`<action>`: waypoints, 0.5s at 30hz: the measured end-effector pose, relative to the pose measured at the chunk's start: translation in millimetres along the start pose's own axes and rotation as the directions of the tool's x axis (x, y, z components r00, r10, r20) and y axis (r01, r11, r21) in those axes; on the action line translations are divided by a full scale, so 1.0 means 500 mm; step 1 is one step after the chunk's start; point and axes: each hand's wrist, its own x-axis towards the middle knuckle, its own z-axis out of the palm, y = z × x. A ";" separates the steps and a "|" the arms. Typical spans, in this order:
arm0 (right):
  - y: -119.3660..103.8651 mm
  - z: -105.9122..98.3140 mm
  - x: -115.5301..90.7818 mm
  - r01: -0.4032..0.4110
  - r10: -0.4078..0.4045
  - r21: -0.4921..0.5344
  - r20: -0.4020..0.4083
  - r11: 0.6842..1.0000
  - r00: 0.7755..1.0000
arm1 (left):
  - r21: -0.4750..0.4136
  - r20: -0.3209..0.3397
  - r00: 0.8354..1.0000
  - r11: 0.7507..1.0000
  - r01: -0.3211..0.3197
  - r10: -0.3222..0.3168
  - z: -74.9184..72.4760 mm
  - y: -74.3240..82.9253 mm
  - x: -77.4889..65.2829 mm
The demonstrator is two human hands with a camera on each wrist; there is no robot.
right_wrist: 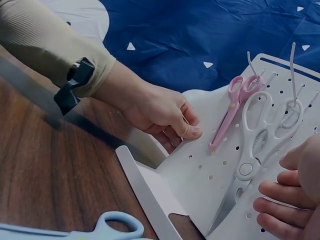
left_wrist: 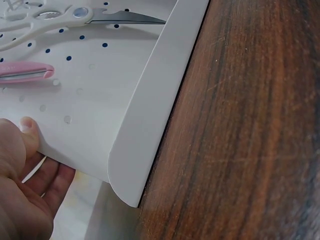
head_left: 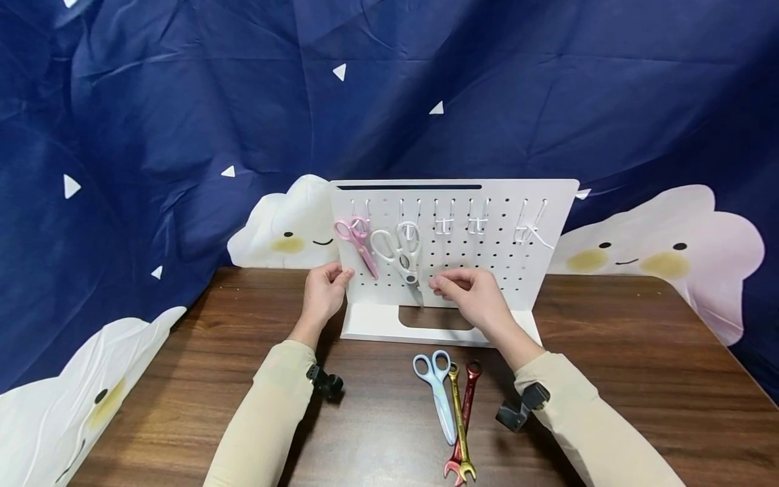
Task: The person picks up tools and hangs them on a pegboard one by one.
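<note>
A white pegboard (head_left: 389, 291) stands on the table, with pink scissors (head_left: 365, 253) and white kitchen scissors (head_left: 406, 260) hanging by their handles from its wire hooks. My left hand (head_left: 324, 292) holds the board's left edge, thumb on the front face and fingers behind, as the left wrist view shows. Beside the blades of the white scissors, my right hand (head_left: 475, 294) hovers before the board with loosely bent fingers and nothing in them. On the table in front lie light blue scissors (head_left: 439, 389), a gold wrench (head_left: 459, 419) and a red wrench (head_left: 468, 399).
More wire hooks (head_left: 477, 224) hang on the board's right half, one of them slanted (head_left: 531, 230). The board's foot has a cut-out slot facing me. Behind the wooden table (head_left: 633, 379) hangs a dark blue cloth (head_left: 389, 101) with clouds and white triangles.
</note>
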 end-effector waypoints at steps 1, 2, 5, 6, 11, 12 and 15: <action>0.001 -0.002 -0.004 0.005 -0.005 0.002 0.006 1.000 1.000 | -0.001 0.000 1.000 1.000 0.002 -0.002 0.000 0.000 0.000; 0.002 -0.005 -0.007 0.009 -0.009 0.006 0.011 1.000 1.000 | -0.001 0.000 1.000 1.000 0.003 -0.003 0.001 0.001 0.000; 0.005 -0.014 -0.019 0.017 -0.017 0.010 0.019 1.000 1.000 | 0.000 0.001 1.000 1.000 0.004 -0.004 0.002 0.001 0.001; 0.006 -0.018 -0.023 0.018 -0.018 0.006 0.021 1.000 1.000 | -0.001 0.002 1.000 1.000 0.004 -0.004 0.002 0.001 0.001; 0.009 -0.034 -0.048 0.010 -0.009 -0.027 0.033 1.000 0.999 | -0.009 0.003 1.000 1.000 0.010 -0.010 0.003 0.002 0.002; 0.010 -0.037 -0.053 0.010 -0.009 -0.032 0.036 0.999 0.999 | -0.013 0.003 1.000 1.000 0.013 -0.013 0.002 0.001 0.002; 0.011 -0.044 -0.066 0.012 -0.011 -0.022 0.048 1.000 0.999 | -0.013 0.004 1.000 1.000 0.021 -0.021 0.002 0.000 0.000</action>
